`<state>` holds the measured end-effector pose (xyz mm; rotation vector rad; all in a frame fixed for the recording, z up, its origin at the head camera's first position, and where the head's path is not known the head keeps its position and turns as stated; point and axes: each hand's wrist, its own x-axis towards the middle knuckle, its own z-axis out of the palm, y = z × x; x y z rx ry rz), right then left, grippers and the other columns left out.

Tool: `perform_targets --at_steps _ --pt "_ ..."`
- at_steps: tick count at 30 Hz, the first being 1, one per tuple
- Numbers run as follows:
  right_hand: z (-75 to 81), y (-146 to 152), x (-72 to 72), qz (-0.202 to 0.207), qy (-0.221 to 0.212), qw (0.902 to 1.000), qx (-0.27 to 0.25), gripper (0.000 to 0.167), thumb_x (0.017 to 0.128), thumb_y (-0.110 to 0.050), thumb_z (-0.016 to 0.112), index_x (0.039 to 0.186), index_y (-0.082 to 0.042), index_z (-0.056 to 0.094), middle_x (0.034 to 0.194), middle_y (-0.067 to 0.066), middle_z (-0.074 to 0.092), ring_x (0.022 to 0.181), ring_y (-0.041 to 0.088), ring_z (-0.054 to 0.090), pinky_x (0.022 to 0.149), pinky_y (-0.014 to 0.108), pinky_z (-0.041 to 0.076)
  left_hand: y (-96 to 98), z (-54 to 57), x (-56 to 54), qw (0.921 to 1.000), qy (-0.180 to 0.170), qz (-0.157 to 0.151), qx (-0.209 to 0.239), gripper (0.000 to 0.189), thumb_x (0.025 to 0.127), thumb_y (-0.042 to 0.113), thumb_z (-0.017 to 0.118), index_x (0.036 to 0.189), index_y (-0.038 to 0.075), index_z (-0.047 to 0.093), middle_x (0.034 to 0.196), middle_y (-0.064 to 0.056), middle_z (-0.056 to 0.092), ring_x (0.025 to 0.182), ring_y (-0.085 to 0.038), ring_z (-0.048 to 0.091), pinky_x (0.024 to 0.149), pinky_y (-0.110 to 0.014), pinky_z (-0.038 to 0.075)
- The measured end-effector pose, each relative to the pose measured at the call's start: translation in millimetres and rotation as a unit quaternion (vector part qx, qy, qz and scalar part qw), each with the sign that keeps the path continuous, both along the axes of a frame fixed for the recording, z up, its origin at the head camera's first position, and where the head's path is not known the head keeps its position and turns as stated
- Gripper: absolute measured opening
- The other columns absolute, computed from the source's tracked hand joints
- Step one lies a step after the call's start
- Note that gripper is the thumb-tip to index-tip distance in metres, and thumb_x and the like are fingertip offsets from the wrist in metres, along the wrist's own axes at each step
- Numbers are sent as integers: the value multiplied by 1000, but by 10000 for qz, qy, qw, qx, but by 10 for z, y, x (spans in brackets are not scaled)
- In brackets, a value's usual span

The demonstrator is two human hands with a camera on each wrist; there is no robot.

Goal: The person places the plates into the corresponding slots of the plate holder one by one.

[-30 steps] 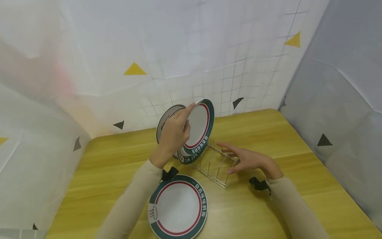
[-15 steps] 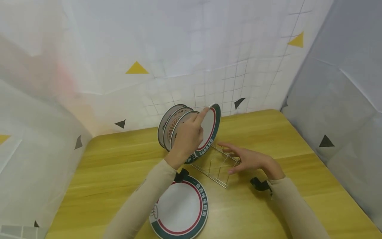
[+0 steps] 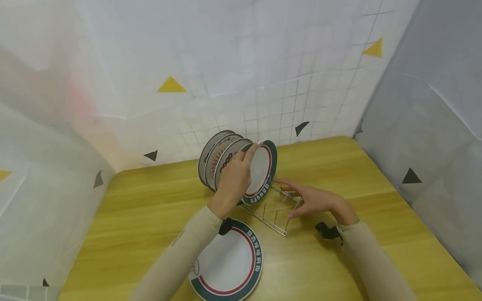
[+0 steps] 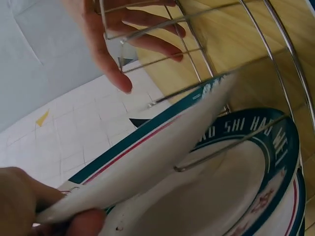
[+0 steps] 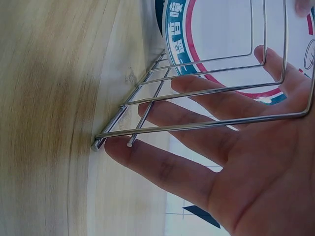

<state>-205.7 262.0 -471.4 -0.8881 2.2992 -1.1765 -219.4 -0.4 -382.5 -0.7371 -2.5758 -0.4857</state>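
My left hand (image 3: 235, 177) pinches a white plate (image 3: 260, 171) with a green rim and red ring by its upper edge. This plate stands tilted in the left part of a metal wire dish rack (image 3: 263, 220). Several plates (image 3: 206, 156) stand in a row to its left, their backs toward me. In the left wrist view, the held plate (image 4: 147, 155) leans away from a lettered plate (image 4: 275, 147), with a wire between them. My right hand (image 3: 318, 200) is spread at the rack's right end, straight fingers against the wires (image 5: 206, 125).
Another green-rimmed plate (image 3: 227, 261) lies flat on the wooden table (image 3: 331, 259) in front of the rack, partly under my left wrist. A white wall covering (image 3: 241, 58) with a grid and triangle marks stands close behind the rack.
My left hand has moved right and then down with the plate, lowering it into the rack. The row of plates behind shows more. The right hand stays in place.
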Motion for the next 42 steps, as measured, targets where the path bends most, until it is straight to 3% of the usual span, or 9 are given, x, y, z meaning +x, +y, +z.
perform_targets --at_steps 12,20,27,30,34,38,40,42 --pt "-8 7 4 -18 -32 10000 -7 100 81 -24 81 155 -35 15 161 12 24 144 40 31 106 69 30 -69 -9 77 9998 -152 103 28 56 91 -2 56 143 16 45 97 -12 66 57 -17 54 46 -25 42" --pt "-1 14 -4 11 42 10000 -16 101 82 -24 80 158 -19 14 159 19 26 142 46 31 103 72 29 -124 -13 107 9997 -258 11 20 54 91 -2 58 139 18 46 83 -8 63 52 -14 48 44 -22 36" --pt "-12 4 14 -10 -52 10000 -6 99 82 -25 80 157 -32 14 158 17 29 142 42 32 106 70 30 -178 -35 133 9998 -152 -142 -11 54 91 -1 60 140 16 46 80 -9 63 52 -14 49 45 -22 38" --pt "-52 -4 10 22 -8 10000 -29 99 82 -25 79 156 -33 14 159 16 28 142 42 33 106 70 29 -217 -48 159 9996 -156 -229 -49 57 90 3 64 142 16 45 90 -10 67 57 -16 54 48 -23 42" --pt "-81 -47 6 134 55 9998 -150 99 82 -23 79 157 -23 14 160 15 25 142 43 32 106 71 28 -351 -41 281 9996 165 -226 10 55 89 9 69 140 12 50 101 -12 67 59 -17 58 50 -25 47" --pt "-61 -130 -31 257 92 9996 -113 100 82 -25 80 157 -20 15 158 17 29 142 42 33 106 71 28 -646 -37 500 9971 616 -60 447 40 86 14 74 123 5 61 96 -11 62 61 -16 57 51 -25 50" --pt "-39 -163 -48 298 76 9995 -87 101 81 -25 80 158 -21 14 157 18 30 142 42 33 107 70 27 -838 -67 608 9956 478 17 802 36 85 14 77 117 5 64 92 -8 61 66 -16 58 55 -24 52" --pt "-11 -182 -62 315 67 9995 -63 102 81 -25 81 158 -22 15 157 18 30 142 42 32 107 70 27 -1052 -128 697 9936 -10 55 1124 36 84 16 78 116 6 65 91 -5 62 73 -16 60 59 -23 53"
